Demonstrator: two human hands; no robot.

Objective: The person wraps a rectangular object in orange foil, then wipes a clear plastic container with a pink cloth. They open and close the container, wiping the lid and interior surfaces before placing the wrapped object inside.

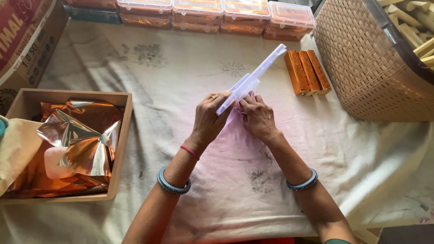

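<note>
Both hands meet over the middle of the cloth-covered table (pixel 190 68), and the clear plastic box (pixel 253 79) they hold serves as the landmark here. The left hand (pixel 210 118) has its fingers closed around the box's near end, and the right hand (pixel 257 116) pinches that same end from the other side, fingers curled under it; the box is open, its lid angled up and away, and whether anything lies inside cannot be told. Nearer than the box and far to its left sits a shallow wooden tray (pixel 120 149) filled with crumpled copper-coloured foil sheets (pixel 81 144). Just right of the box's far tip lie three foil-wrapped bars (pixel 307 72), side by side and touching. Further right stands a woven basket (pixel 366 68) holding pale unwrapped sticks (pixel 413 25). Beyond the box, along the table's far edge, runs a row of closed clear boxes (pixel 217 13) packed with wrapped bars.
</note>
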